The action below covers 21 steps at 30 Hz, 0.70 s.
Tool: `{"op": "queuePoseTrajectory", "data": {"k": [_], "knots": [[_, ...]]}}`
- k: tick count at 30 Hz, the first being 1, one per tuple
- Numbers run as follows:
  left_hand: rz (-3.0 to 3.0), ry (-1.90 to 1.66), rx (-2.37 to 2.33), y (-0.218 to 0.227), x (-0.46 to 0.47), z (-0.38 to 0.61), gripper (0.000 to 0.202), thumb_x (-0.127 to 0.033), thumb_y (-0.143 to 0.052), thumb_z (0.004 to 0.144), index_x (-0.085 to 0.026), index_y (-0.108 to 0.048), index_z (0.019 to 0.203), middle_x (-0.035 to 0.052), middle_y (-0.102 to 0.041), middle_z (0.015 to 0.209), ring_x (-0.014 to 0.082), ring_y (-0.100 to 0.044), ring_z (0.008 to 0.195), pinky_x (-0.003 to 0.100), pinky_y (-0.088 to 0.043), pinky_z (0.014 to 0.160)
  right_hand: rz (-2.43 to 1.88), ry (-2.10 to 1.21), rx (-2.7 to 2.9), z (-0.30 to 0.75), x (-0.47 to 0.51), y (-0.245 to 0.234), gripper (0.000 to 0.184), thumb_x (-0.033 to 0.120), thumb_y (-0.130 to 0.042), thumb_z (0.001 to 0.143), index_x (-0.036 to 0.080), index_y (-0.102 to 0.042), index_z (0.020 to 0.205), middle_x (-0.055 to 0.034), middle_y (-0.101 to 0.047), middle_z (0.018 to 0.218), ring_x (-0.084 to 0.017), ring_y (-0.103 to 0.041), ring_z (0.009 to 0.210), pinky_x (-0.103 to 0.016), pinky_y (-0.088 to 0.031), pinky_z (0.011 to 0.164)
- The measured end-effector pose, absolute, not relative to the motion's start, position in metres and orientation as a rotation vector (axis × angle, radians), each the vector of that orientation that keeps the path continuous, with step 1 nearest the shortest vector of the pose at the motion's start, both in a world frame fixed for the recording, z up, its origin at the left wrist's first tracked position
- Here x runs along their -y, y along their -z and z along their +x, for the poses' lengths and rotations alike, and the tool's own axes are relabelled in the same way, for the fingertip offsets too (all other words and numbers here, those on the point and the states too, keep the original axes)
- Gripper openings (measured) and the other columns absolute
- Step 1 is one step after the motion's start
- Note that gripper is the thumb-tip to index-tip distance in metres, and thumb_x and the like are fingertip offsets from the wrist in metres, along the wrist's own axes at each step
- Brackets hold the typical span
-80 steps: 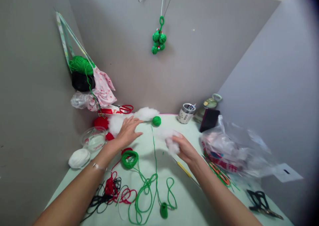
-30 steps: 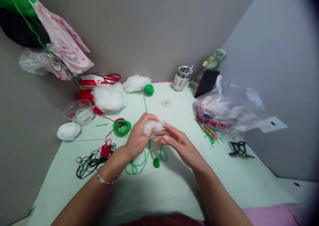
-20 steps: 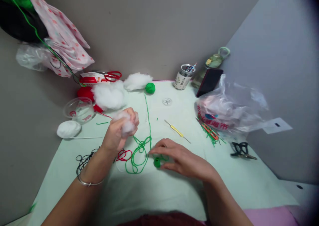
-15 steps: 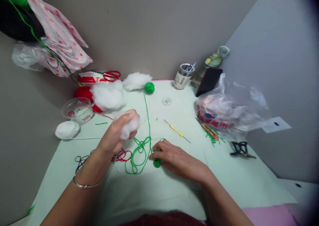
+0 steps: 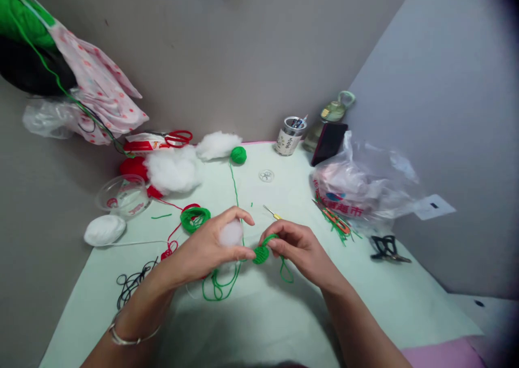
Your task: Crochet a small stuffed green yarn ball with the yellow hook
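My left hand cups a wad of white stuffing against the palm, its index finger and thumb apart. The thumb tip reaches the edge of a small round green crocheted piece. My right hand pinches that piece at its upper right, and a loop of green yarn dangles below the fingers. Behind the right hand lies a crochet hook, its yellow handle partly hidden. Loose green yarn lies in loops under the left hand and runs back to a small green ball.
Left side: white stuffing, a clear plastic tub, a white yarn ball, black yarn and red scissors. Right side: a plastic bag, orange-handled snips and a black clip. A pen tin stands at the back.
My right hand has picked the green crocheted piece up off the table. My left hand, with the stuffing, has come down and right beside it, its fingers opening. A green yarn coil now shows.
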<state>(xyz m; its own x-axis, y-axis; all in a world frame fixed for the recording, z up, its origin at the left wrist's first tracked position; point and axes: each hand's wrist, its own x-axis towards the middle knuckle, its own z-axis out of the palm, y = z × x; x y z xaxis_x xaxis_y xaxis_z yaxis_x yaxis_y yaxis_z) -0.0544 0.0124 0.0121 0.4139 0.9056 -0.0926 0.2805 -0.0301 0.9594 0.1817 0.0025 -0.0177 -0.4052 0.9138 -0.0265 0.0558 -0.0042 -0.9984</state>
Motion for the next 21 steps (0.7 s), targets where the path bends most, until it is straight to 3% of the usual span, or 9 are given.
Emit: {"op": "queuePoseTrajectory", "data": {"k": [3,8,12,16,21], "knots": [[1.627,-0.622,-1.086,-0.010,-0.010,-0.046,0.028,-0.033,-0.081,0.080,-0.027,-0.074,0.106,-0.0011,-0.073,0.090,0.0164,-0.058,0.069,0.026,-0.042,0.060,-0.968,-1.551,1.421,0.175,-0.002,0.015,0.020,0.039,-0.071,0.094,0.019,-0.073,0.089,-0.0021,-0.071,0.079,-0.012,-0.057,0.064,-0.026,-0.044,0.060],[1.695,-0.730,-1.043,-0.013,-0.008,-0.039,0.016,-0.028,-0.078,0.084,-0.027,-0.076,0.100,0.0008,-0.078,0.098,0.0220,-0.069,0.091,0.031,-0.049,0.085,-0.924,-1.459,1.387,0.166,-0.003,0.000,0.012,0.032,-0.072,0.092,0.020,-0.074,0.087,-0.0027,-0.068,0.089,-0.012,-0.062,0.067,-0.026,-0.049,0.060],[1.730,-0.850,-1.136,-0.018,-0.007,-0.043,0.007,-0.026,-0.074,0.085,-0.024,-0.069,0.088,-0.0015,-0.072,0.085,0.0185,-0.064,0.077,0.028,-0.047,0.073,-1.021,-1.237,1.724,0.171,-0.007,-0.020,0.009,0.023,-0.067,0.095,0.021,-0.071,0.088,-0.0018,-0.066,0.088,-0.014,-0.059,0.074,-0.027,-0.047,0.067],[1.890,-1.030,-1.275,-0.019,-0.008,-0.051,0.007,-0.022,-0.069,0.085,-0.024,-0.063,0.086,-0.0027,-0.064,0.081,0.0171,-0.060,0.074,0.028,-0.045,0.070,-1.040,-1.136,2.261,0.181,-0.015,-0.035,0.015,0.030,-0.062,0.102,0.023,-0.070,0.091,-0.0001,-0.066,0.083,-0.015,-0.056,0.074,-0.028,-0.042,0.070],[1.998,-1.174,-1.366,-0.019,-0.010,-0.059,0.013,-0.021,-0.069,0.086,-0.024,-0.057,0.085,-0.0024,-0.061,0.084,0.0175,-0.061,0.078,0.029,-0.046,0.074,-0.896,-1.096,2.120,0.176,-0.021,-0.048,0.012,0.029,-0.062,0.101,0.025,-0.067,0.092,-0.0063,-0.068,0.111,-0.020,-0.062,0.099,-0.033,-0.047,0.088]]}}
